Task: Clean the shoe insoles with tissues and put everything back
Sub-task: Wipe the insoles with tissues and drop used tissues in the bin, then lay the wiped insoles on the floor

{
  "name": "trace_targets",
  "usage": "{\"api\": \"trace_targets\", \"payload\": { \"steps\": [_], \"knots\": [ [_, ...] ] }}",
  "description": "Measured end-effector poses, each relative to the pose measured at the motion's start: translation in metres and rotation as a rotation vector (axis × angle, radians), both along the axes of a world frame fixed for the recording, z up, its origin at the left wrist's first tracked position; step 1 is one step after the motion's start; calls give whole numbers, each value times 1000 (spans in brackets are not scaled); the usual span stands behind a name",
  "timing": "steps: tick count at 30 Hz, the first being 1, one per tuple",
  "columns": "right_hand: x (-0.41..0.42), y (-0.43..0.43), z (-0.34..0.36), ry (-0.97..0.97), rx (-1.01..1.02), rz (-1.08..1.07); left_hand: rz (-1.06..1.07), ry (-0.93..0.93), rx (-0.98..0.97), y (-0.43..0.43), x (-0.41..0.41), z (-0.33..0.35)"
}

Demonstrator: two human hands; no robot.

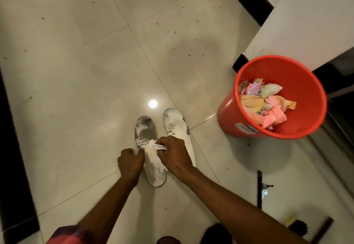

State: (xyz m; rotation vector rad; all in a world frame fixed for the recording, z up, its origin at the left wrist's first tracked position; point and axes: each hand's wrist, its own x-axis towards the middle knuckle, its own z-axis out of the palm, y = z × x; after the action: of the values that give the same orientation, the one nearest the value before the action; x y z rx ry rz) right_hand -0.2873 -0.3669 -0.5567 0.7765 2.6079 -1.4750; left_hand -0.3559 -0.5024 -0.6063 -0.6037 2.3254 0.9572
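Two white insoles lie side by side on the pale tiled floor. The left insole (146, 134) has grey dirt patches over its toe half. The right insole (176, 125) is partly hidden under my right wrist. My right hand (175, 155) is closed on a crumpled white tissue (156, 146) and presses it onto the middle of the left insole. My left hand (130, 162) pinches the left edge of that same insole, holding it down on the floor.
An orange bucket (228, 117) with crumpled pink and yellow tissues stands at the right, near a white wall corner. A dark stick and keys (265, 189) lie at lower right beside a brush (296, 226). Small debris specks dot the tiles.
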Motion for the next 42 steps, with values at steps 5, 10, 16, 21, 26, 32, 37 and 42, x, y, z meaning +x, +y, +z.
{"api": "trace_targets", "payload": {
  "steps": [5, 10, 16, 21, 26, 32, 37, 42],
  "knots": [
    [0, 11, 47, 81, -168, -164, -78, 33, 263, 28, 5, 62],
    [0, 58, 126, 227, -251, -410, -138, -77, 739, 103, -4, 171],
    [15, 130, 257, 494, -146, -520, -341, 86, 979, 168, -1, 288],
    [44, 170, 316, 540, -32, -546, -446, 158, 1044, 210, 15, 346],
    [67, 209, 318, 495, 78, -593, -527, 118, 980, 244, 28, 355],
    [86, 238, 254, 74, 276, -749, -613, 114, 719, 253, 24, 317],
    [83, 228, 232, 57, 375, -663, -653, 40, 710, 250, 19, 287],
    [61, 215, 237, 142, 325, -611, -643, 69, 732, 243, 9, 286]
  ]
}}
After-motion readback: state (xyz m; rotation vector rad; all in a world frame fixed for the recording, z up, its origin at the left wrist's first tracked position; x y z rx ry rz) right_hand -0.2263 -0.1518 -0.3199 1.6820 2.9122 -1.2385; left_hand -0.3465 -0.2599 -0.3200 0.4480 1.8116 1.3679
